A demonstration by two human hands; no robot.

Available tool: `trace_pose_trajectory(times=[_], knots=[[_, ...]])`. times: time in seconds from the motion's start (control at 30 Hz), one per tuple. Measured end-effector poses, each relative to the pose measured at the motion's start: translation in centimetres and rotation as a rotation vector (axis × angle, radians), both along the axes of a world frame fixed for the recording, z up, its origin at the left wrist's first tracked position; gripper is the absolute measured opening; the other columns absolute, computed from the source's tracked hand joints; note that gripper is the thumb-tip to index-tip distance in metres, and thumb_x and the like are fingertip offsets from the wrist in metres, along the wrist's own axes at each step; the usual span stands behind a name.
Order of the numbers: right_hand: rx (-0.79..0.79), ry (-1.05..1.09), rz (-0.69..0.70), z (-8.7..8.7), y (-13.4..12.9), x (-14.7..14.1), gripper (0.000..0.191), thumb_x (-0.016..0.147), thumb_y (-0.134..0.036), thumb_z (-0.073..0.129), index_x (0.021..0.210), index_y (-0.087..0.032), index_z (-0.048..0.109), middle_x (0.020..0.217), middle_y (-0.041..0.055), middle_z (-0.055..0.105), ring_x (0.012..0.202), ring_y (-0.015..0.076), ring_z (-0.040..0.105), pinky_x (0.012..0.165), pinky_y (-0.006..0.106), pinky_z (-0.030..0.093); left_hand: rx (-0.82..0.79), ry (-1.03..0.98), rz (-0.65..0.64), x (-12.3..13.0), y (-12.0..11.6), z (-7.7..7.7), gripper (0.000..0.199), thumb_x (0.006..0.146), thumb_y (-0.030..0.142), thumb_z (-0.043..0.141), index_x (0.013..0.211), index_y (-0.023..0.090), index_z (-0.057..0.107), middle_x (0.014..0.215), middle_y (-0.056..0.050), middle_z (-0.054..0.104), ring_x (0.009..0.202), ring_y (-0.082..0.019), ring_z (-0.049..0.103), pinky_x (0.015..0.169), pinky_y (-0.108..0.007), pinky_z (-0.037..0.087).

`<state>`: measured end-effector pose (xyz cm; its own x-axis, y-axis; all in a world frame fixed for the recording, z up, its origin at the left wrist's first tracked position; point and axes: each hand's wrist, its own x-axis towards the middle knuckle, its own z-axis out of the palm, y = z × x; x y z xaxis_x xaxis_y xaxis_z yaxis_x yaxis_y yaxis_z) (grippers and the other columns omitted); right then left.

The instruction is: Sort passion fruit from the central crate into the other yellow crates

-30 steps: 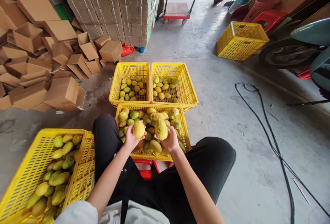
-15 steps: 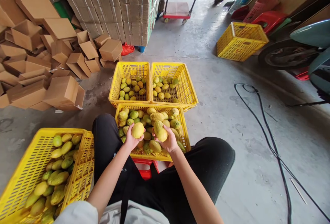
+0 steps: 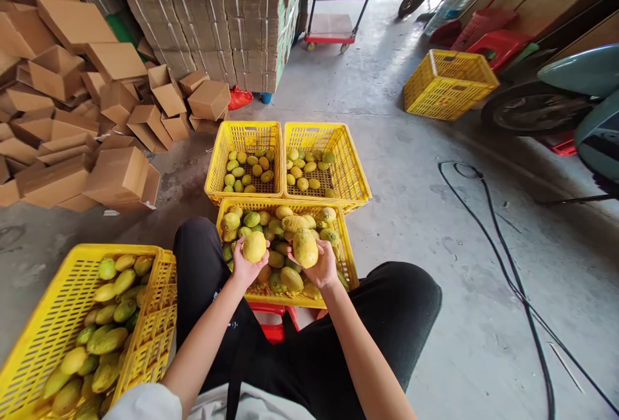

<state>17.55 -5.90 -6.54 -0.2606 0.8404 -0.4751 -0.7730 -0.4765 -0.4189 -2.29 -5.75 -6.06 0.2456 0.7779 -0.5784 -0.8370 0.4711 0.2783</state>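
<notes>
From my end I have both hands grasping: the left hand (image 3: 245, 264) cradles a smaller, smooth yellow fruit (image 3: 254, 247), and the right hand (image 3: 325, 266) cradles a bigger, blotchier papaya (image 3: 305, 249). Neither grip looks tight; fingers and thumb wrap the sides and leave the upper faces showing. Both pieces sit side by side, apart, above the near crate (image 3: 290, 300) and its pile (image 3: 291, 280).

I read the step in hand as looking the two over. Whatever comes next, I judge, calls for holding each one securely and lifting it clear of the rims before it travels, then lowering it gently, since such skins may bruise.

For room, I have a gap between the two hands. Just beyond them, the near crate's back edge meets the fronts of the left far crate (image 3: 242, 194) and the right far crate (image 3: 355, 168), so those rims lie close together. Left of the grip, past the left knee (image 3: 196, 239), is the side crate (image 3: 48, 317), its long wall facing that leg. Right of the grip the right knee (image 3: 411, 297) crowds the near corner; past it lies open floor (image 3: 387, 149), with a cable (image 3: 512, 252) well off.
</notes>
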Motion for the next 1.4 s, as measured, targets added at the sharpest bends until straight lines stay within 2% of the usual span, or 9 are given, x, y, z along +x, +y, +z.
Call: trace_pose_trajectory(times=[0.23,0.37,0.53,0.7,0.83,0.93,1.07,1.17,1.4], knots=[[0.06,0.063,-0.041,0.1,-0.2,0.4,0.039,0.072,-0.039,0.073,0.106,-0.02,0.067,0.083,0.0047,0.075,0.071,0.0205,0.072,0.062,0.031,0.061,0.021,-0.061,0.091,-0.1,-0.1,0.7,0.021,0.083,0.034,0.056,0.093,0.017,0.065,0.091,-0.01,0.068,0.079,-0.021,0.066,0.059,-0.027,0.053],[0.045,-0.024,-0.001,-0.2,-0.2,-0.5,0.031,0.073,-0.036,0.075,0.099,-0.021,0.068,0.088,0.0043,0.076,0.079,0.0245,0.073,0.071,0.038,0.062,0.024,-0.036,0.038,0.1,-0.2,0.5,0.028,0.081,0.033,0.058,0.1,0.014,0.066,0.093,-0.012,0.068,0.079,-0.021,0.066,0.061,-0.028,0.053],[0.064,-0.02,0.051,-0.3,-0.3,-1.0,0.03,0.075,-0.042,0.07,0.096,-0.021,0.069,0.101,0.0077,0.076,0.108,0.0327,0.069,0.091,0.048,0.058,0.033,-0.014,0.012,0.1,-0.1,0.2,0.032,0.082,0.035,0.053,0.095,0.009,0.067,0.082,-0.01,0.066,0.069,-0.018,0.062,0.058,-0.026,0.052],[0.065,0.033,-0.04,-0.2,-0.1,-0.9,0.035,0.07,-0.036,0.069,0.104,-0.026,0.067,0.107,0.0048,0.076,0.12,0.0339,0.064,0.097,0.053,0.055,0.016,-0.017,0.039,-0.1,0.0,0.0,0.031,0.083,0.035,0.051,0.091,0.01,0.067,0.082,-0.011,0.067,0.07,-0.019,0.064,0.061,-0.029,0.053],[0.123,-0.018,-0.057,-0.2,0.0,-1.0,0.037,0.072,-0.038,0.075,0.106,-0.026,0.067,0.108,0.0041,0.076,0.113,0.0295,0.068,0.096,0.045,0.057,0.009,-0.065,0.014,0.0,-0.2,-0.1,0.034,0.084,0.035,0.05,0.102,0.011,0.066,0.095,-0.015,0.071,0.088,-0.026,0.069,0.076,-0.04,0.057],[0.105,-0.048,-0.018,-0.4,-0.1,-0.9,0.037,0.076,-0.047,0.076,0.102,-0.023,0.069,0.098,0.0053,0.078,0.094,0.0257,0.074,0.081,0.038,0.063,0.007,-0.079,-0.019,0.1,-0.2,0.0,0.035,0.087,0.031,0.048,0.113,0.015,0.064,0.103,-0.015,0.072,0.102,-0.031,0.069,0.086,-0.049,0.056],[0.034,-0.044,0.063,-0.8,-0.2,-0.6,0.039,0.074,-0.051,0.078,0.096,-0.02,0.068,0.086,0.0038,0.076,0.067,0.0183,0.073,0.056,0.027,0.062,-0.012,-0.027,-0.072,0.4,0.0,0.0,0.032,0.094,0.033,0.045,0.113,0.014,0.062,0.099,-0.014,0.073,0.085,-0.025,0.072,0.066,-0.035,0.06],[0.017,-0.079,0.105,-0.9,-0.2,-0.8,0.037,0.074,-0.048,0.08,0.094,-0.02,0.066,0.083,0.0038,0.075,0.064,0.0173,0.071,0.05,0.025,0.06,-0.053,0.027,-0.103,0.3,0.1,0.1,0.034,0.096,0.039,0.046,0.107,0.011,0.062,0.086,-0.013,0.072,0.065,-0.02,0.069,0.048,-0.026,0.055],[0.024,-0.101,0.124,-1.3,-0.1,-1.0,0.029,0.079,-0.042,0.077,0.097,-0.024,0.061,0.079,0.0028,0.073,0.062,0.0193,0.071,0.05,0.03,0.06,-0.063,0.037,-0.073,0.1,0.0,0.2,0.036,0.092,0.04,0.051,0.112,0.012,0.062,0.086,-0.015,0.071,0.064,-0.021,0.068,0.047,-0.026,0.054]])
